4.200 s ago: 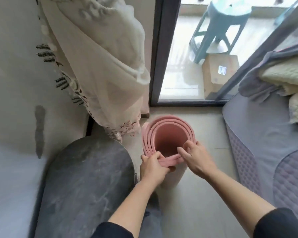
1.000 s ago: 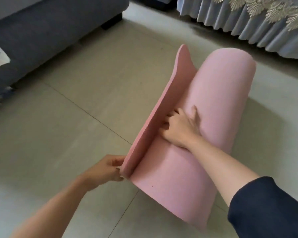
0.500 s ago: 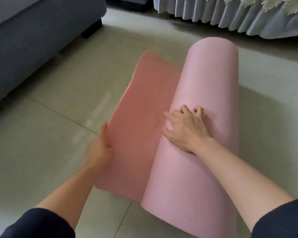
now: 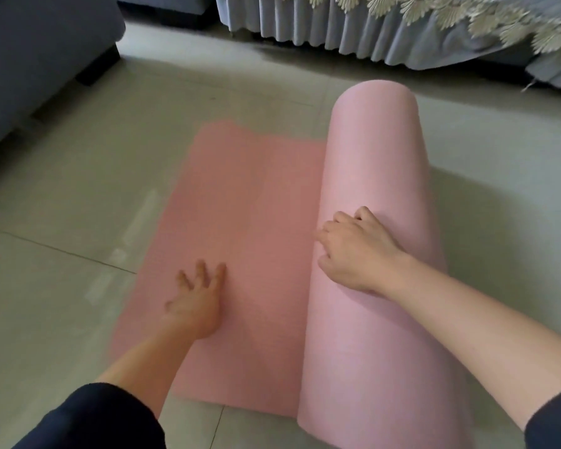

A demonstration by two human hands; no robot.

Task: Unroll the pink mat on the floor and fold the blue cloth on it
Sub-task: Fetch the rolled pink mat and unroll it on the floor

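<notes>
The pink mat (image 4: 246, 202) lies partly unrolled on the tiled floor, its free end flat to the left. The rest is still a thick roll (image 4: 376, 163) lying on the right, running away from me. My left hand (image 4: 195, 303) rests flat, fingers spread, on the unrolled part near its left edge. My right hand (image 4: 353, 251) presses on the left side of the roll with fingers bent; it grips nothing. The blue cloth is not in view.
A dark grey sofa (image 4: 36, 50) stands at the back left. A bed skirt with grey pleats and white lace (image 4: 402, 30) runs along the back right. Bare tiled floor (image 4: 62, 222) surrounds the mat.
The lifted flap of the mat has come down flat on the floor. My left hand let go of its edge and now lies on it. The roll has moved right.
</notes>
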